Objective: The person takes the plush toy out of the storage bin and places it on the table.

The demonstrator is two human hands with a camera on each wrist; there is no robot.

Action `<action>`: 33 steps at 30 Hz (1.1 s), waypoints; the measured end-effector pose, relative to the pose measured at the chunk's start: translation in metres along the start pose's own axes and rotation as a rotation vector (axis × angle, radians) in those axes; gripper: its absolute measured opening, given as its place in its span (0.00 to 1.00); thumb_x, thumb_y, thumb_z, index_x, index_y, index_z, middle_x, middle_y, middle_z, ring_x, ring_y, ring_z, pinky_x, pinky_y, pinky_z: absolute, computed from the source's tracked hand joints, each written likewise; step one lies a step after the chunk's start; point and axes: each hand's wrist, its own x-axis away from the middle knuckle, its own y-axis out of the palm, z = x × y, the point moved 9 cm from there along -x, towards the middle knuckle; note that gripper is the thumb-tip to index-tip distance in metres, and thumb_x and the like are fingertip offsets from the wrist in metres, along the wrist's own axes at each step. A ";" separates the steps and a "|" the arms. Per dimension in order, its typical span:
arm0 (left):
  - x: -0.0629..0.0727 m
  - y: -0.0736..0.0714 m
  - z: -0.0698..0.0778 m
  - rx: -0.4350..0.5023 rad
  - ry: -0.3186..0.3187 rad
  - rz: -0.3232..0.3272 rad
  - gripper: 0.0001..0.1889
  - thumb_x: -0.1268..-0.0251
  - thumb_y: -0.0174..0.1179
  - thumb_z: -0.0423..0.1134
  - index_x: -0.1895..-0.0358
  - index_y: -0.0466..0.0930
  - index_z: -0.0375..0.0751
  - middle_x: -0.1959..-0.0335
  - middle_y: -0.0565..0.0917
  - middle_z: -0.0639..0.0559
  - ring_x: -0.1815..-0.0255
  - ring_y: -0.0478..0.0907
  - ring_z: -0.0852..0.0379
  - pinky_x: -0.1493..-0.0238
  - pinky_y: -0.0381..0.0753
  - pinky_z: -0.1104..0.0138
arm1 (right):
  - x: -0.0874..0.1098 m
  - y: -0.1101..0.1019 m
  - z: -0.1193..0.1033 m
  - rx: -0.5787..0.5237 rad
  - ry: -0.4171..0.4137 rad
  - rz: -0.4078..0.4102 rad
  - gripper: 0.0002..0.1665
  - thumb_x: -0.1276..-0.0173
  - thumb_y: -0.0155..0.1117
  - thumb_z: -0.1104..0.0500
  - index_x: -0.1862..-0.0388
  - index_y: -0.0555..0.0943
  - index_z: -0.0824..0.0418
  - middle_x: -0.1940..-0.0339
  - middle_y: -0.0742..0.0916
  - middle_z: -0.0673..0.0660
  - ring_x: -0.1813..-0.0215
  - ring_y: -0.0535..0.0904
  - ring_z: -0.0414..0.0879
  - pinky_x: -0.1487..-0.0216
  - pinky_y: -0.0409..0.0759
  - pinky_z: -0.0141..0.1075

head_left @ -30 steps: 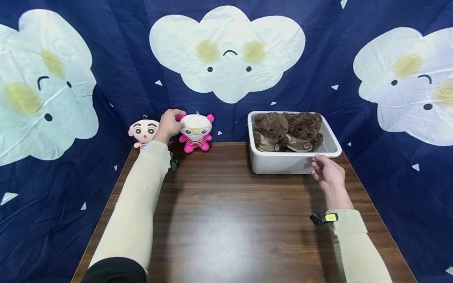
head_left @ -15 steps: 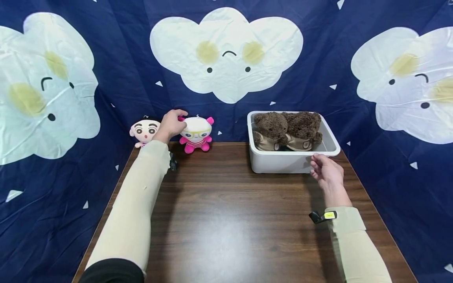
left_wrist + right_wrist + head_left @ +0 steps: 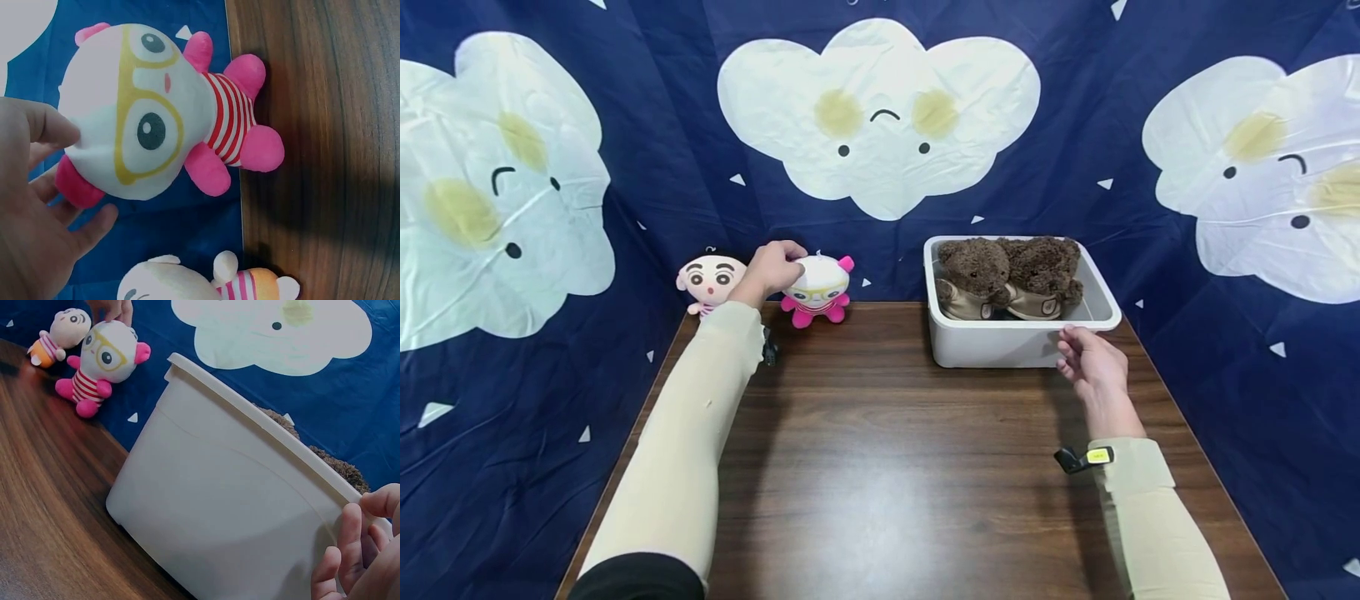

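Observation:
At the back left of the table, my left hand (image 3: 773, 268) grips the head of a plush panda doll (image 3: 817, 282) with pink ears, yellow glasses and a striped shirt. In the left wrist view the thumb (image 3: 59, 130) lies on the front of the head, while the other fingers go behind it around one pink ear. My right hand (image 3: 1095, 363) pinches the front rim of a white plastic bin (image 3: 992, 348) near its right corner. Two brown teddy bears (image 3: 976, 268) sit inside that bin. A boy-faced plush doll (image 3: 706, 282) stands left of the panda, partly behind my left hand.
A dark wooden table (image 3: 880, 450) stretches in front of the bin and dolls. Navy cloth (image 3: 880, 250) with printed clouds hangs along the back and both sides. The bin stands against the back cloth on the right.
My left hand has shifted a little right and down over the panda's head, covering its left-side ear. The right hand stays at the bin's rim. The head view has shifted slightly.

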 end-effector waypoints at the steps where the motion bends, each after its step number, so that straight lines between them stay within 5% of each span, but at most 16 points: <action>1: 0.000 0.000 0.000 -0.002 -0.001 0.000 0.21 0.38 0.54 0.37 0.43 0.82 0.37 0.44 0.83 0.37 0.42 0.76 0.42 0.38 0.76 0.50 | 0.000 0.000 0.000 -0.002 -0.001 0.000 0.06 0.37 0.73 0.64 0.73 0.89 0.56 0.77 0.90 0.48 0.80 0.82 0.38 0.81 0.78 0.35; 10: 0.008 0.003 0.001 0.042 -0.019 -0.067 0.24 0.34 0.57 0.42 0.36 0.80 0.39 0.35 0.79 0.38 0.34 0.73 0.41 0.33 0.74 0.49 | 0.002 0.000 0.000 -0.002 0.010 0.007 0.08 0.35 0.73 0.63 0.74 0.89 0.56 0.78 0.90 0.48 0.80 0.82 0.38 0.81 0.78 0.34; 17: 0.022 0.029 0.012 0.030 0.101 -0.349 0.36 0.36 0.69 0.47 0.28 0.71 0.34 0.31 0.75 0.34 0.34 0.70 0.39 0.29 0.67 0.48 | 0.003 0.001 -0.001 -0.003 0.007 -0.005 0.09 0.35 0.73 0.63 0.75 0.89 0.56 0.78 0.90 0.48 0.80 0.82 0.38 0.81 0.77 0.34; 20: 0.025 0.036 0.017 -0.038 0.160 -0.404 0.44 0.45 0.76 0.43 0.26 0.67 0.33 0.31 0.73 0.32 0.34 0.68 0.39 0.28 0.66 0.48 | 0.003 0.001 -0.002 -0.006 0.000 -0.008 0.08 0.35 0.72 0.64 0.75 0.89 0.56 0.78 0.90 0.48 0.80 0.82 0.38 0.81 0.77 0.34; 26: 0.021 0.023 0.017 -0.201 0.184 -0.258 0.36 0.48 0.76 0.38 0.32 0.76 0.37 0.41 0.76 0.32 0.41 0.72 0.40 0.35 0.71 0.49 | 0.003 0.001 -0.002 -0.009 0.008 -0.009 0.09 0.35 0.72 0.64 0.76 0.89 0.56 0.78 0.90 0.48 0.80 0.82 0.38 0.81 0.77 0.34; 33: 0.015 0.004 0.000 -0.160 0.114 -0.154 0.21 0.39 0.71 0.39 0.43 0.79 0.38 0.44 0.83 0.37 0.44 0.76 0.41 0.37 0.74 0.49 | 0.003 0.002 -0.001 -0.016 0.017 -0.008 0.10 0.34 0.72 0.64 0.76 0.89 0.57 0.78 0.89 0.48 0.80 0.82 0.38 0.81 0.77 0.35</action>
